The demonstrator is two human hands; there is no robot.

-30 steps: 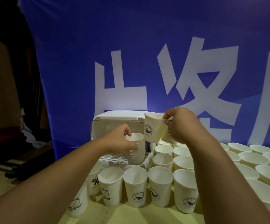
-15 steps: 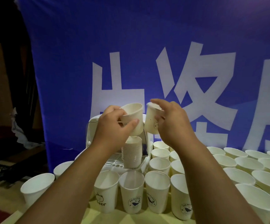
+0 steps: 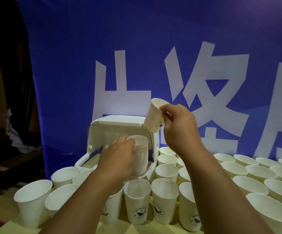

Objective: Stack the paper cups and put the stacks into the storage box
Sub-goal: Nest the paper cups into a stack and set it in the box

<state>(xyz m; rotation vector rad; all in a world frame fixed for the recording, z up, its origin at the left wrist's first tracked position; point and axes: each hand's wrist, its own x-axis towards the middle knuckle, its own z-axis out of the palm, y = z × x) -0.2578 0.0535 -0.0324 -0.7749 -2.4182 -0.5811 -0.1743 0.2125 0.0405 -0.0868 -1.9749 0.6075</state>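
Head view: left hand, frame centre, fingers curled round the top of a cup stack standing in the open white box; the hand is slightly blurred. Right hand, centre right, pinches one tilted cup above the box's right corner. Loose cups fill the table along the bottom and right. Blue banner behind.

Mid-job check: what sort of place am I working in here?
Probably an event or promotional stand: a large blue banner with white characters hangs behind, loose paper cups crowd the table, and a white storage box holds a stack.
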